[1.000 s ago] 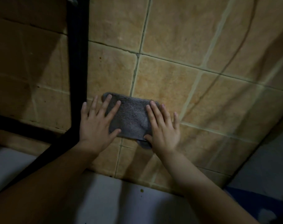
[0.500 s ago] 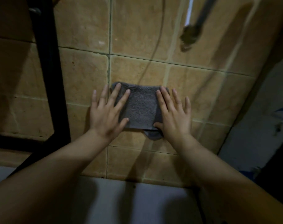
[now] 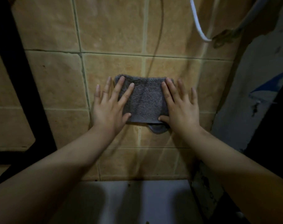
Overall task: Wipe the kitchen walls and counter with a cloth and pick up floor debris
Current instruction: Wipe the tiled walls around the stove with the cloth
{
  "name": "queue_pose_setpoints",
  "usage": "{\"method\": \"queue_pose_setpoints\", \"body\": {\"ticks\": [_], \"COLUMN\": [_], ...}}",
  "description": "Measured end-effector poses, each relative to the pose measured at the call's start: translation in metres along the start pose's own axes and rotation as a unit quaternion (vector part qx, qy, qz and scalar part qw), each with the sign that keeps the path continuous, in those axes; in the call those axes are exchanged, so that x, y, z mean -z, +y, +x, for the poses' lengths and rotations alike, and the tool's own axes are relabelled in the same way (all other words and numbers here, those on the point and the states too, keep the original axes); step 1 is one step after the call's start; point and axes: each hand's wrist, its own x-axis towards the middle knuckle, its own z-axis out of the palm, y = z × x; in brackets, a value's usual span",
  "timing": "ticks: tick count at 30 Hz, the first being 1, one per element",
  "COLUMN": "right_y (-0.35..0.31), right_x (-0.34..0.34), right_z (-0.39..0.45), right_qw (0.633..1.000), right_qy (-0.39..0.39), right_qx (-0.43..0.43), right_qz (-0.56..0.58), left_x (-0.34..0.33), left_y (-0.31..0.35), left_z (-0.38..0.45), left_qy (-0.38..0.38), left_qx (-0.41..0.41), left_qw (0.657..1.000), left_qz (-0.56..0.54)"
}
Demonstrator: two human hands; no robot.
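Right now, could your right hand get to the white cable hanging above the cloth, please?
Probably yes: the right hand lies flat on the grey cloth, holding nothing, and only bare tiled wall lies between it and the white cable up and to its right.

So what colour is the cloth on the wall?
Grey. The cloth looks fluffy and dark grey, seen best in the head view.

I have a single view, from the camera worn on the person's head. It faces forward, straight at the tiled wall [image 3: 115, 29], close enough that the tiles fill most of the picture. Both forearms reach in from the lower corners. The counter [image 3: 137, 201] edge runs along the bottom, a black frame [image 3: 19, 81] stands at far left, and wide-angle bending shows at the edges.
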Motion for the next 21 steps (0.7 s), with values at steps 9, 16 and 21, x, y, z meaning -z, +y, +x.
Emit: {"method": "queue_pose_setpoints", "body": {"ticks": [9,16,21], "right_y": [0.011,0.007,0.022], "right_x": [-0.033,-0.049,-0.043], "right_z": [-0.023,-0.039,-0.044], "right_qw": [0.999,0.997,0.995], "right_qy": [0.024,-0.018,-0.063], "right_qx": [-0.038,-0.059,-0.071], "right_qz": [0.012,0.045,0.023], "left_x": [-0.013,-0.028,-0.025], "left_y": [0.032,0.049,0.063], "left_z": [-0.010,-0.017,-0.017], "left_qy": [0.032,0.008,0.020], "left_qx": [-0.012,-0.012,-0.020], "left_qw": [0.999,1.000,1.000], "left_qz": [-0.004,-0.004,-0.010]}}
